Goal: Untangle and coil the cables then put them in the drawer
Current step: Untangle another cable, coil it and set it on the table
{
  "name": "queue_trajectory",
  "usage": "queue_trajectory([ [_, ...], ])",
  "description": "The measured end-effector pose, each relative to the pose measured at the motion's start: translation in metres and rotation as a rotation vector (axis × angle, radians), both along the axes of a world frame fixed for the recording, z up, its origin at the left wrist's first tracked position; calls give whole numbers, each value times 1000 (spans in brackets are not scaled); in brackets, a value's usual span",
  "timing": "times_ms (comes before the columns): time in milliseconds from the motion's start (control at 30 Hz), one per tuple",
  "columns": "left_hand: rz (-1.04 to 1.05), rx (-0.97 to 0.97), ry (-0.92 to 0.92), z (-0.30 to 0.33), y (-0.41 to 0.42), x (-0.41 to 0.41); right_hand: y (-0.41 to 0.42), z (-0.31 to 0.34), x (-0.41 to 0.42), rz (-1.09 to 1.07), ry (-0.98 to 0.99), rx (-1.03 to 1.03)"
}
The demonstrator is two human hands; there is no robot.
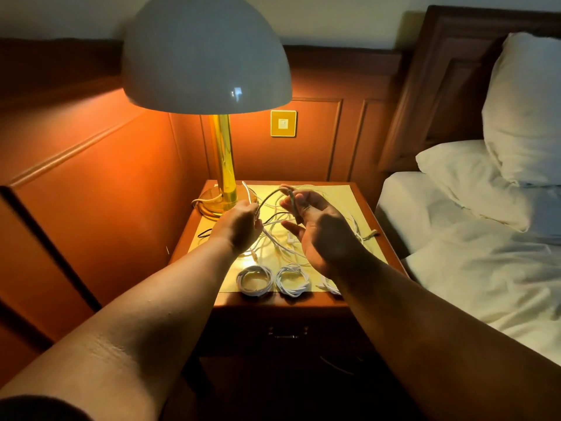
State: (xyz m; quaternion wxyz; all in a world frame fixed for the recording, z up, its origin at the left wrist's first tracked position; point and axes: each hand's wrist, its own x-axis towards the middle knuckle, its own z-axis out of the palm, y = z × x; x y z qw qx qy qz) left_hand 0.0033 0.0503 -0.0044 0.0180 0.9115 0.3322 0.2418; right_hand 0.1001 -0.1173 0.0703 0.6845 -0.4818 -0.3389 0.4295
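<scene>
A tangle of white and dark cables lies on the yellow mat of the nightstand. My left hand grips one cable that arcs up and over to my right hand, which pinches its other part between thumb and fingers above the tangle. Two coiled white cables lie side by side at the mat's front edge. A third white cable is partly hidden under my right forearm. The drawer with a metal handle sits shut below the top, in shadow.
A lamp with a white dome shade and yellow stem stands on the nightstand's back left corner. A bed with white pillows is to the right. Wood wall panelling closes in the left and back.
</scene>
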Motion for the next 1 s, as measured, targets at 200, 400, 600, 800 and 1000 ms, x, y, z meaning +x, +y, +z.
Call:
queue_trajectory([
  [200, 85, -145, 74, -7, 2, 4, 0, 17, 9, 71, 226, 136],
  [400, 85, -133, 148, -10, 1, 8, -9, 22, 12, 7, 346, 88],
  [600, 36, -86, 256, -15, 0, 9, -9, 20, 18, -154, 287, -95],
  [800, 66, -72, 220, -9, -1, 8, -13, 5, 21, 90, -619, -652],
  [1000, 7, -40, 326, -13, -8, 14, -11, 0, 21, 161, -739, -748],
])
